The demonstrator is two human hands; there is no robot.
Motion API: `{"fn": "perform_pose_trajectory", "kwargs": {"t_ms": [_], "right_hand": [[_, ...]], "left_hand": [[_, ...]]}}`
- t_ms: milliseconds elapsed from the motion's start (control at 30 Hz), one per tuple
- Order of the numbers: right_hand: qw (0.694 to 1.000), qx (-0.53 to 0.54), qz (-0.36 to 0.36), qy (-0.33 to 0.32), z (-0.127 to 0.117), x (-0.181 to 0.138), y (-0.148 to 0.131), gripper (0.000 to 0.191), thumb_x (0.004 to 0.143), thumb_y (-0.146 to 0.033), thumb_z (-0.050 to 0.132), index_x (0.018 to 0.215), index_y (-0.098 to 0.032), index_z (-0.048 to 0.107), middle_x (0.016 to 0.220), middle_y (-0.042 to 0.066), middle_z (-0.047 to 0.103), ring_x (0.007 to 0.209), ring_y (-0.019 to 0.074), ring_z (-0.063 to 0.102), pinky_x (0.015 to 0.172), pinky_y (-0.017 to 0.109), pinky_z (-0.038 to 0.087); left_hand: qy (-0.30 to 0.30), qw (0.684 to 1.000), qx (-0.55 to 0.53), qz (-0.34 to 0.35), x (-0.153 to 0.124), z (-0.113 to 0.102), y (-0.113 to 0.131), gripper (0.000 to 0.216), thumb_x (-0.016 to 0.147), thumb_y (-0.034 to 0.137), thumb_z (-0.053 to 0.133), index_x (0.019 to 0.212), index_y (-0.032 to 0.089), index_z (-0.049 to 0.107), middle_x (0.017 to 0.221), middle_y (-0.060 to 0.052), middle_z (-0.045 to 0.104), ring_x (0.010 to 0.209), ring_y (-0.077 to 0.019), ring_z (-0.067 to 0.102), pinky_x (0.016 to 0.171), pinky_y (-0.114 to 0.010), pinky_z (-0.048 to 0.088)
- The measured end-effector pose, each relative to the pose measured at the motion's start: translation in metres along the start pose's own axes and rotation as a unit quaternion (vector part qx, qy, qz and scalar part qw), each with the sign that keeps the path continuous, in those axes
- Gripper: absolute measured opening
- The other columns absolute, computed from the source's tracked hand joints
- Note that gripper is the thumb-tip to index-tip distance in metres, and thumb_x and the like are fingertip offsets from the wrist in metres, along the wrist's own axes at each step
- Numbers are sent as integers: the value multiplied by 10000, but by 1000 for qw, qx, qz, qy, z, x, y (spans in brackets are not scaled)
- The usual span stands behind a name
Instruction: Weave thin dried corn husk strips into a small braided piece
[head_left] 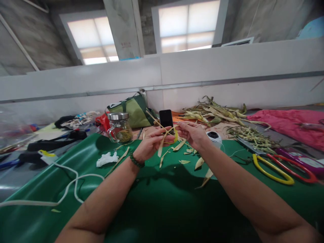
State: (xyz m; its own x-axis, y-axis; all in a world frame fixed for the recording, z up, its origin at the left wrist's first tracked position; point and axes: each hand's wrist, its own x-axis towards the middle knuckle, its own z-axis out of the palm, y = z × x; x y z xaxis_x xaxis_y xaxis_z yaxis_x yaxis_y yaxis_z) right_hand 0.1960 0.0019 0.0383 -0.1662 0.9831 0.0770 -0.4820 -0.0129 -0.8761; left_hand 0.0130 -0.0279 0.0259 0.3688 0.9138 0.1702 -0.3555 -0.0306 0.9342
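Left hand [152,141] and right hand [192,135] both pinch pale flat dried-husk strips [161,147] above shiny green plastic sheet [164,206], best kept evenly taut, gripped lightly to avoid splitting.

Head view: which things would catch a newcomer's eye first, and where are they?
Probably the large scissors, one handle yellow and one red, at the right of the green sheet. Next, the left hand and right hand, holding pale strips at the centre. Bright pink cloth spreads beyond the scissors, far right.
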Motion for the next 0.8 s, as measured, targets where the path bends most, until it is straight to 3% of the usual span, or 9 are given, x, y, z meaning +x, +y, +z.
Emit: {"fn": "perform_pose_trajectory", "kwargs": {"t_ms": [67,133,267,400,533,633,733,800], "right_hand": [[1000,18,5,-11,-1,0,-1,152,655,-243,799,665,-169,666,617,-4,703,489,61,616,491,138,522],[1000,7,-3,-16,-2,1,-2,152,683,-253,780,662,-174,652,616,-7,699,479,63,613,484,146,525],[997,-69,-39,-8,0,0,2,253,585,-336,834,649,-164,660,580,3,687,468,83,612,480,180,526],[980,-158,-113,-29,5,-6,7,349,508,-442,838,621,-159,667,549,-2,664,473,91,595,509,216,521],[955,-250,-154,-43,-4,-3,2,359,561,-483,793,564,-154,649,501,-6,618,418,69,506,442,209,442],[937,-282,-208,6,-17,5,-10,349,629,-489,747,578,-160,643,497,-5,595,420,81,479,438,228,416],[872,-336,-346,80,-23,5,-19,333,752,-495,654,645,-179,659,568,17,625,529,130,541,535,273,454],[796,-427,-429,17,-19,0,-19,275,817,-449,611,749,-198,699,723,45,692,695,172,606,672,315,477]], "left_hand": [[16,999,4,36,0,0,0,484,684,132,648,1168,149,645,864,-62,738,829,-177,676,795,-288,498],[23,999,0,49,-1,-1,1,408,703,237,653,1097,135,684,802,-62,725,775,-173,661,756,-283,498],[11,998,51,22,-1,0,3,492,716,520,651,992,119,723,758,-86,714,734,-192,652,727,-300,503],[38,975,215,41,-3,1,4,309,635,405,780,789,139,746,638,-44,700,641,-151,621,679,-261,488],[22,946,320,52,-5,-1,11,254,690,394,737,722,142,750,592,-41,687,611,-141,602,650,-251,479],[15,939,343,38,-6,-4,15,259,697,406,723,709,149,755,609,-53,698,614,-151,612,640,-259,485],[29,943,331,31,-5,-5,14,258,683,407,730,668,150,746,615,-61,705,605,-158,621,625,-263,492],[24,945,324,19,-4,-5,11,246,681,394,735,695,149,748,607,-56,705,595,-156,625,621,-261,496]]}}
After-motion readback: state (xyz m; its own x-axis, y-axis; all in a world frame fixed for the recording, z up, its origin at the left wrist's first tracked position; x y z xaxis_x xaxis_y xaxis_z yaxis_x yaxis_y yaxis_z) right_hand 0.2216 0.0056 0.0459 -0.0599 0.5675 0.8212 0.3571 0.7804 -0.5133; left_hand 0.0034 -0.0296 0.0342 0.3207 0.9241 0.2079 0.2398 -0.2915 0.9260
